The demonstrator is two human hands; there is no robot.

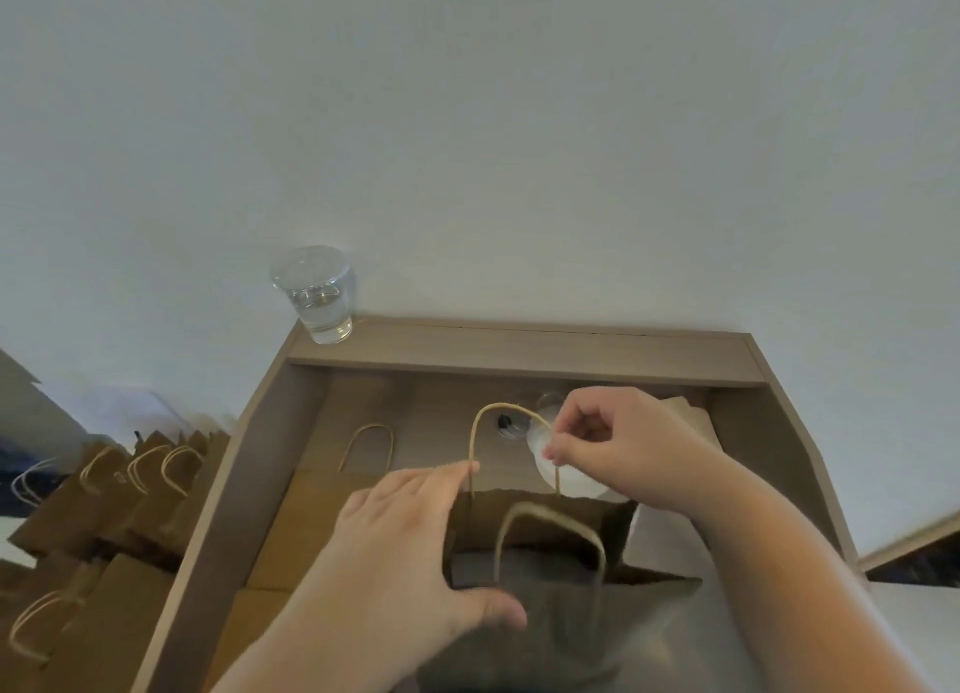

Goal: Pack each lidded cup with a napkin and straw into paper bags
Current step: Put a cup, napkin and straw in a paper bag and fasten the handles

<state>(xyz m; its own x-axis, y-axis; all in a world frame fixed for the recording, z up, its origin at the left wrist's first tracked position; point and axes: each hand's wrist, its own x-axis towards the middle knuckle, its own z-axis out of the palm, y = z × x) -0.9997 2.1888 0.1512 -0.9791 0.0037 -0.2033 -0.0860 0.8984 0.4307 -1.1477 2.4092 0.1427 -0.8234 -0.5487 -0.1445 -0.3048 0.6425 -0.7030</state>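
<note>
An open brown paper bag stands on the pale wooden bench right in front of the person, its mouth facing up. The right hand pinches the bag's far twisted-paper handle between thumb and fingers, on the handle's right side, with the other fingers curled in. The left hand lies spread on the bag's left edge (an open, flat hand). Its fingers are straight and touch the paper, the index tip is just beside the far handle's left leg, and the thumb stretches along the near rim. The near handle arches over the dark mouth.

A clear plastic lidded cup, part-filled with clear liquid, stands upright at the left end of the bench's raised back ledge, well apart from the bag. Just behind the bag, under the right hand, lies something white and rounded with a clear plastic piece beside it; I cannot tell what they are. Flat brown bags lie on the bench left of the open bag. More brown bags stand in a row beyond the bench's left edge.
</note>
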